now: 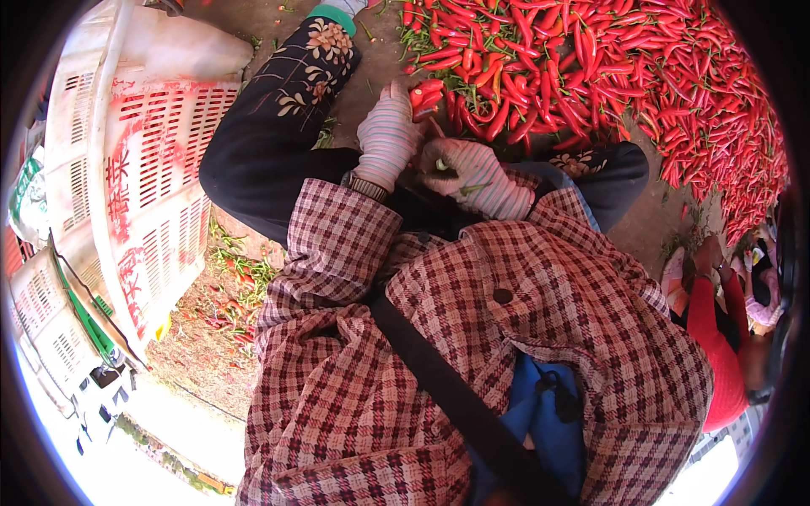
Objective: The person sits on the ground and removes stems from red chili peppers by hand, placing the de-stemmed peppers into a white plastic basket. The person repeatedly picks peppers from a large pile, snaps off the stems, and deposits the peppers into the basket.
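Observation:
Before me lies a large heap of red chili peppers (pixel 569 69), with green stems scattered at its near edge. My left hand (pixel 389 133), in a striped, pale knit glove and with a watch at the wrist, is closed on a small bunch of red peppers (pixel 426 99). Close beside it to the right, my right hand (pixel 474 174), in a matching soiled glove, has its fingers curled. A pale green pepper stem (pixel 442 165) shows at its fingers, and another green bit lies against the glove. What the right fingers grip is partly hidden.
Tall white slatted plastic crates (pixel 158 164) bearing red writing stand at the left. Loose stems and peppers (pixel 240 272) litter the ground beside them. My bent legs (pixel 272 139) flank the hands. Other people, one in red clothing (pixel 721 354), sit at the right edge.

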Tool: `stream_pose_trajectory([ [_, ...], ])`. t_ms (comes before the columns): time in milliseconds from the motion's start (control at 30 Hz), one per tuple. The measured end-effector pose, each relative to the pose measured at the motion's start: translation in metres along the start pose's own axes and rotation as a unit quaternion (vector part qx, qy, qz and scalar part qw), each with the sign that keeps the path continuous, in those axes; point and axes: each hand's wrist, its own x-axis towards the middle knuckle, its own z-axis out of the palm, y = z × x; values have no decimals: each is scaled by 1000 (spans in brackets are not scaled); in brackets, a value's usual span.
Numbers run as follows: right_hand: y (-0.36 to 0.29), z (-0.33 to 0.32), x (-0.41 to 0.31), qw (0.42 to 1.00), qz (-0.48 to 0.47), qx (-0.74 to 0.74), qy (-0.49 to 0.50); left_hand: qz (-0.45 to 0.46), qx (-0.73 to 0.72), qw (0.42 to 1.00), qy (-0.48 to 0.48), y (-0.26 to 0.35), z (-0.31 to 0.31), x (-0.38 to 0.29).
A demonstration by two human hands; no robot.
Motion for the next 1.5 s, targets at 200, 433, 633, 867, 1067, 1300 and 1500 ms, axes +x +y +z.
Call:
stream_pose_trajectory([
  [200, -5, -22, -4, 989, 50, -110, 87, 27, -283, 955, 79, -17, 16, 13],
  [433, 4, -33, 9, 975, -22, 9, 221, 73, -74, 993, 60, 4, 0, -7],
  [633, 32, -48, 4, 966, 101, -237, 28, 161, -122, 954, 220, -9, -76, -19],
  [867, 71, -116, 78, 922, 239, -240, 189, 99, -17, 879, 466, -86, -342, -33],
  [1067, 93, -94, 114, 929, 235, -153, 240, 205, 33, 902, 379, -56, -254, -25],
  [1300, 48, -93, 37, 890, 41, 358, 280, 69, -399, 913, -46, 29, 18, 24],
  [1500, 26, -77, -7, 957, 176, 191, 131, 137, -183, 953, -196, 15, 27, 2],
])
